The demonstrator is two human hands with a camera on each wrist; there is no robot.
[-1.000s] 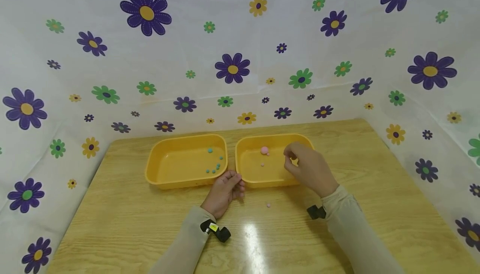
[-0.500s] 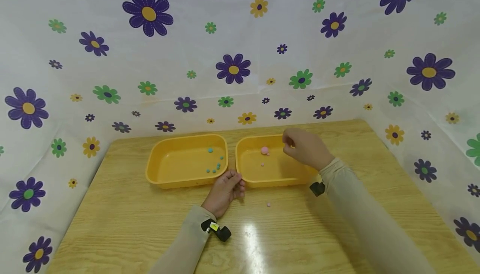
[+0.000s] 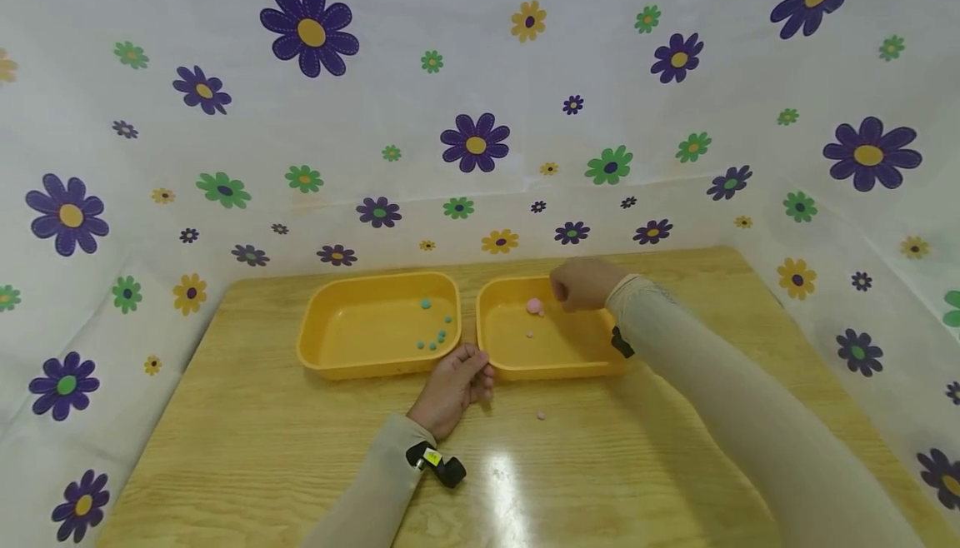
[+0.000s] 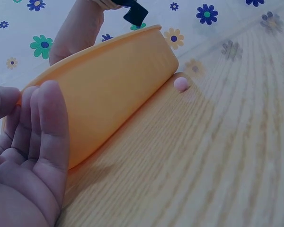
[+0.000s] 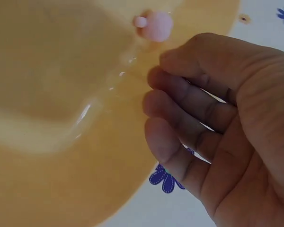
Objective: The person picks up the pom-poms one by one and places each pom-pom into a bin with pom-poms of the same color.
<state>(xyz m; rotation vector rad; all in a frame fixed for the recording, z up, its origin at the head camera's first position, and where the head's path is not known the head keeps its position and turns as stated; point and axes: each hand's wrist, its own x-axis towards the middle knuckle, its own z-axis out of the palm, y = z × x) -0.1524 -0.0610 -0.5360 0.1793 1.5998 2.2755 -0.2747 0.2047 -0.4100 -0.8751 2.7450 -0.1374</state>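
My left hand (image 3: 450, 390) pinches the front left corner of the right yellow plastic tray (image 3: 555, 371); in the left wrist view its fingers (image 4: 49, 113) lie along the outer wall. Over the back of that tray is my right hand (image 3: 588, 283), fingers loosely bent and thumb by the index fingertip, with nothing visible between them. Just beyond those fingertips in the right wrist view sits a large pink ball (image 5: 158, 27) with a tiny pink ball (image 5: 140, 21) against it. Another small pink ball (image 3: 529, 335) lies on the tray floor.
A second yellow tray (image 3: 352, 365) to the left holds several small teal balls (image 3: 426, 304) toward its right side. One pink ball (image 3: 541, 415) lies on the wooden table (image 3: 247, 448) before the right tray. A flower-patterned cloth (image 3: 375, 115) surrounds the table behind and at the sides.
My right hand has moved back and left inside the right tray's area, toward the large pink ball, its thumb and index finger drawing closer. My left hand keeps its place at the tray corner.
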